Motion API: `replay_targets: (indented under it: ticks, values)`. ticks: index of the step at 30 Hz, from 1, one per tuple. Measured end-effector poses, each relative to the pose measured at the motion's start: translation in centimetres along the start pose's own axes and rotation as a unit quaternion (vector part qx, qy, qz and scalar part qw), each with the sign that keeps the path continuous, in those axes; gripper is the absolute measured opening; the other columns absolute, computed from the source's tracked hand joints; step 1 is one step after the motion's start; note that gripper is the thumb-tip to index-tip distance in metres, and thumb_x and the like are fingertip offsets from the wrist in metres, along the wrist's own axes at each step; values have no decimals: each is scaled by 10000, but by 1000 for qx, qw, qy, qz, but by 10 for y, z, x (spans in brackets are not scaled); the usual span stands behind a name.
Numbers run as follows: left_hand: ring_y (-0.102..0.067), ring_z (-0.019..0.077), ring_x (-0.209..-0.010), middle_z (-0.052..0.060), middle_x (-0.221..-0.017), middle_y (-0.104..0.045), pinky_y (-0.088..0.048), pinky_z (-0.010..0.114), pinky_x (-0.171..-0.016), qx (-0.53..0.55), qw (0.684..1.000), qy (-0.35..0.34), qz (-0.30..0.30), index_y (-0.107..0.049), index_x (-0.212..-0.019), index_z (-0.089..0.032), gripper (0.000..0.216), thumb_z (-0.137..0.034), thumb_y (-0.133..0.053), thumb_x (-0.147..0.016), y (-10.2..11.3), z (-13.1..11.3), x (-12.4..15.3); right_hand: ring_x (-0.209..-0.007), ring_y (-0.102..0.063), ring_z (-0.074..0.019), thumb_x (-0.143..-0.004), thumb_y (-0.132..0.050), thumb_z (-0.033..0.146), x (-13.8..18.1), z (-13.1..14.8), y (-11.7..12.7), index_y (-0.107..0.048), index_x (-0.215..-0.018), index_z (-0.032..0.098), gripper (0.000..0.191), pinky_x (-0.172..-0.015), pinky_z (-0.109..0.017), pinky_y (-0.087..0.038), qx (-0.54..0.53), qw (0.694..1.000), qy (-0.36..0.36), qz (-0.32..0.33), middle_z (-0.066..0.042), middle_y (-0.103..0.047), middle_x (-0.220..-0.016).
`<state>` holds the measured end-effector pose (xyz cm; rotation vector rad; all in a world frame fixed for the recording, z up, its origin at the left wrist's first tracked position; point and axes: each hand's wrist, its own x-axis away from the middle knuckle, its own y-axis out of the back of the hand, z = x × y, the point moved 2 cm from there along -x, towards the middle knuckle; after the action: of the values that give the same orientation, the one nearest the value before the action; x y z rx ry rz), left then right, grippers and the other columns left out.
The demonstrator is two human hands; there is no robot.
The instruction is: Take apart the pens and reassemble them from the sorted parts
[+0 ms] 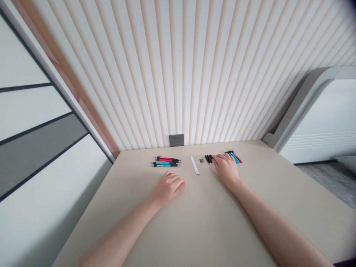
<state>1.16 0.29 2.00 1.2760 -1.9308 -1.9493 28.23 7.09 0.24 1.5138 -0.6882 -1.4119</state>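
Observation:
My right hand (226, 170) reaches to the back of the table, its fingers closed at the right end of a row of several short black pen grips (208, 159); the fingertips are partly hidden. My left hand (168, 187) lies on the table with nothing in it, fingers loosely bent and thumb out. Above it, a red pen (167, 159) and teal pens (165, 164) with black grips lie side by side. Between the hands are thin white refills (194, 165) and small grey metal pieces (201, 160). Teal barrels (233, 157) and a red barrel (237, 157) lie beyond my right hand.
The beige table (178, 230) meets a white ribbed wall (178, 74). A dark socket (176, 140) sits low on that wall. White panels with dark strips (41, 129) stand at left, and a grey-white headboard (319, 122) at right.

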Motion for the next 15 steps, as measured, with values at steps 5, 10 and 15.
replay_targets:
  ticks: [5,10,15]
  values:
    - [-560,157,-703,23,-711,-638,-409,326,-757,3,1000,-4,-2,-623,-830,-185,258,-265,-428,-979,0,1,0,-950,-537,-264,-939,-455,206,1,6,4,-691,-998,219,244,-794,-358,-307,8,1000,5,14,-109,-694,-943]
    - [-557,159,-705,25,-715,-639,-411,329,-762,5,1000,-1,3,-626,-843,-185,260,-266,-422,-982,-1,2,0,-935,-537,-263,-927,-465,190,3,9,5,-677,-943,208,214,-783,-355,-310,23,1000,4,22,-113,-684,-911]
    - [-554,159,-713,23,-731,-643,-399,330,-769,-1,1000,1,11,-614,-850,-185,243,-264,-428,-984,-1,1,0,-937,-548,-258,-931,-459,202,5,10,3,-677,-967,207,221,-776,-351,-307,30,999,5,26,-110,-677,-904]
